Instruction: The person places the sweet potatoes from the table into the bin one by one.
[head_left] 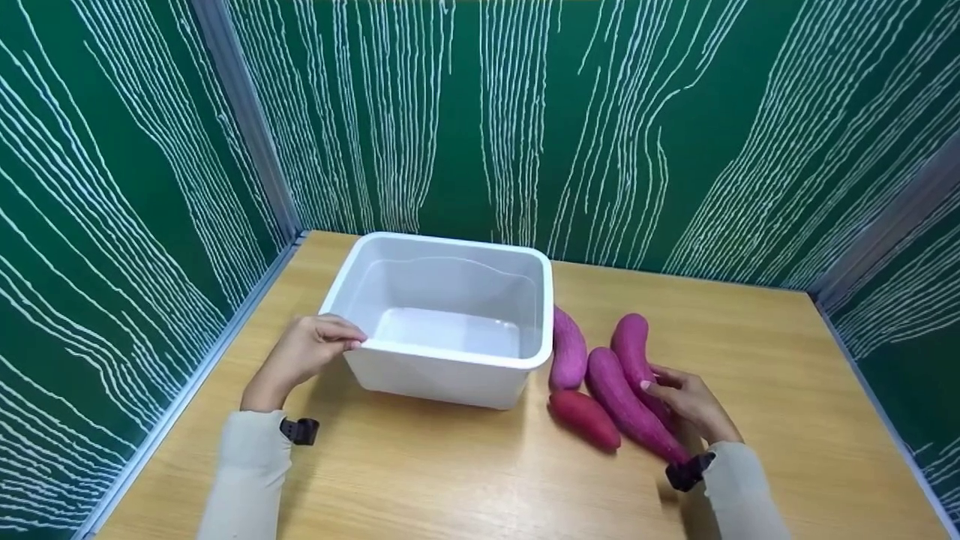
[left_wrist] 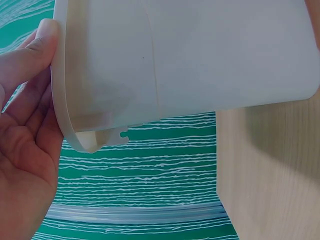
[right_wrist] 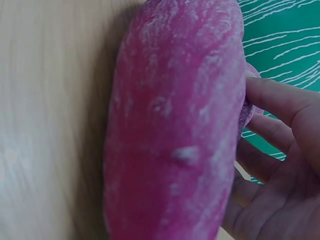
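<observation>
A white plastic tub (head_left: 439,379) stands on the wooden table (head_left: 450,472) with nothing in it. My left hand (head_left: 319,346) holds its near-left corner, fingers over the rim. In the left wrist view the thumb of my left hand (left_wrist: 25,130) presses on the rim of the tub (left_wrist: 200,55). To the tub's right lie several sweet potatoes. My right hand (head_left: 686,397) grips the long purple sweet potato (head_left: 619,394). The right wrist view shows my right hand (right_wrist: 280,165) with thumb and curled fingers against that potato's (right_wrist: 175,125) right side.
A purple sweet potato (head_left: 568,349) lies against the tub's right wall. Another curved purple one (head_left: 631,345) sits partly under my right hand. A shorter red one (head_left: 585,418) lies nearest me. Green patterned walls (head_left: 112,225) close in the table on three sides.
</observation>
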